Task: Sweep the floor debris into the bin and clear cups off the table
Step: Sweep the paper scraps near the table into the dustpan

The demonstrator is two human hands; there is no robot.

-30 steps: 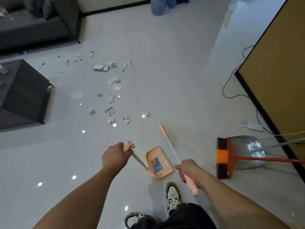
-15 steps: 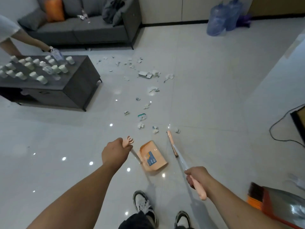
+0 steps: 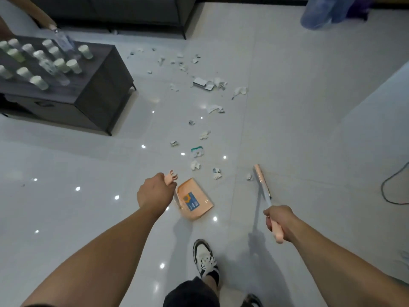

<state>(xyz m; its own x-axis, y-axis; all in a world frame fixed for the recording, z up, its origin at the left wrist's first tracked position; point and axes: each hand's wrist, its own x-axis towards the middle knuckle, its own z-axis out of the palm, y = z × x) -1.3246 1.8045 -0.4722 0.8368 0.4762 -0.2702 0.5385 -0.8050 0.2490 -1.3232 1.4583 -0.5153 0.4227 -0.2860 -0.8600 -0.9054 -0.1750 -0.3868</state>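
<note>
My left hand (image 3: 155,193) grips the handle of a peach dustpan (image 3: 194,201), whose pan hangs low over the white tile floor. My right hand (image 3: 279,220) grips the peach handle of a broom (image 3: 262,187), its head pointing away toward the debris. Scraps of torn paper and wrappers (image 3: 197,151) trail across the floor from just beyond the dustpan up to a flattened carton (image 3: 203,83). Several white paper cups (image 3: 73,65) and two clear bottles stand on the dark low table (image 3: 101,89) at the upper left.
Another person's arm (image 3: 42,15) reaches over the table holding a bottle. A dark sofa (image 3: 132,9) runs along the back. Blue plastic bags (image 3: 321,14) sit at the top right. A cable (image 3: 387,187) loops at the right edge. My shoe (image 3: 204,259) is below the dustpan.
The view has swung left and down: the red broom and metal dustpan at right have left the frame. I have stepped nearer the debris, both hands still holding dustpan and broom.
</note>
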